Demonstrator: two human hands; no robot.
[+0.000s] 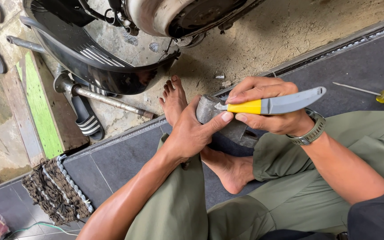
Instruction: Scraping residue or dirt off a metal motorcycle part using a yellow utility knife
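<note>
**Grey metal part gripped in the lap, knife tip set against it**

Dull grey metal part, rounded at its upper end, scuffed and dark lower down, held above crossed bare feet at the edge of the dark tiled step. Left hand wrapped around its left side, thumb pressed across the front. Right hand closed tight on a knife with a yellow and grey handle; short blade tip touching the top of the part, just by the left thumb. Grey wristwatch on the right wrist.

Yellow-handled screwdriver lying on the tiles near the right edge. Woven doormat at the step's lower left edge. Black sandal on the concrete beyond, under the scooter's dark underbody. No containers in view.
</note>
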